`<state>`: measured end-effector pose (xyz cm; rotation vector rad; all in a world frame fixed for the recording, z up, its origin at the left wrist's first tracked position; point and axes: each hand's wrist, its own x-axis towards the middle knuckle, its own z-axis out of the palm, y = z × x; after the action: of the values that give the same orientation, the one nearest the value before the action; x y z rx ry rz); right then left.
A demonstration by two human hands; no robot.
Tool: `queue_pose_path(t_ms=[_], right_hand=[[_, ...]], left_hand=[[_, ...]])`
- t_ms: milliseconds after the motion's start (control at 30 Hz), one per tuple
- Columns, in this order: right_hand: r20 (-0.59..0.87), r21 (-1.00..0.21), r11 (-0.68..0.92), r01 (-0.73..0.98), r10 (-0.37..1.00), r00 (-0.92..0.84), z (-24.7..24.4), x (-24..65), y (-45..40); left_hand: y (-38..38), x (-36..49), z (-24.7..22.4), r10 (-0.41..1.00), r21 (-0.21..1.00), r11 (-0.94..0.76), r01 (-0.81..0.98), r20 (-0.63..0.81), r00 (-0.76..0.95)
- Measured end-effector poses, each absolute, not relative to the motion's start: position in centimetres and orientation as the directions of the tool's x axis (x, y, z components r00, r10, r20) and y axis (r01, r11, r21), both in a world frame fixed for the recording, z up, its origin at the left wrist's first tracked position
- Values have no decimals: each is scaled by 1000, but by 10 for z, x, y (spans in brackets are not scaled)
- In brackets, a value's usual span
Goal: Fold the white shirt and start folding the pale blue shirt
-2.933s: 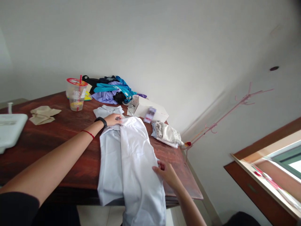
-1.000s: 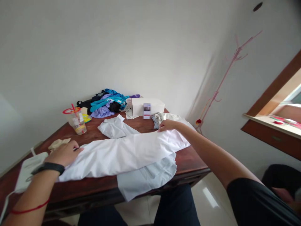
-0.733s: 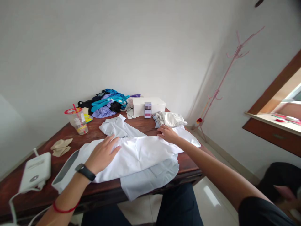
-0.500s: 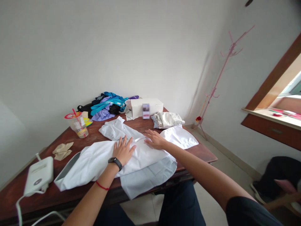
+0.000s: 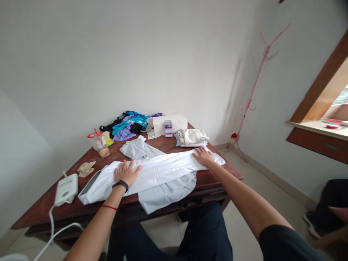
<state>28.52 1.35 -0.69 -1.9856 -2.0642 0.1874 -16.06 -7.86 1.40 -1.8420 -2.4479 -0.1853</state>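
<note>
Flat and well spread, the fingers of the left hand lie on the left part of a long white cloth, while the right hand rests palm down near its other end, fingers slightly parted. The white cloth stretches between both sets of fingers and runs a little past them on either side. Just beyond the left fingertips, a pale grey garment with a collar-like end slants under it; nearer the body than the fingers, a pale grey panel overhangs the front edge of the dark wooden table. Left of the left fingers are a crumpled beige piece and a white device with a cable. Farther out stand a plastic cup with a red straw and a heap of clothes. Just beyond the right fingertips sits a folded stack, with a white box behind it.
</note>
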Motion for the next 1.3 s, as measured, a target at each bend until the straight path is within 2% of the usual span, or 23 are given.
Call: queue_pose_path(t_ms=[133, 333, 433, 1133, 1300], right_hand=[[145, -296, -29, 955, 987, 75, -8, 300, 7], [204, -381, -241, 893, 920, 335, -10, 309, 1], [206, -414, -292, 862, 892, 402, -8, 314, -1], [231, -464, -221, 858, 905, 358, 2, 307, -12], [321, -459, -146, 876, 892, 317, 10, 301, -20]], left_hand=[[-81, -158, 7, 936, 34, 283, 959, 210, -284], [-81, -159, 2, 932, 37, 280, 959, 230, -281], [-81, -159, 2, 931, 49, 283, 958, 227, -287], [-82, -161, -6, 921, 95, 236, 967, 297, -254], [-80, -161, -6, 921, 132, 234, 963, 287, -263]])
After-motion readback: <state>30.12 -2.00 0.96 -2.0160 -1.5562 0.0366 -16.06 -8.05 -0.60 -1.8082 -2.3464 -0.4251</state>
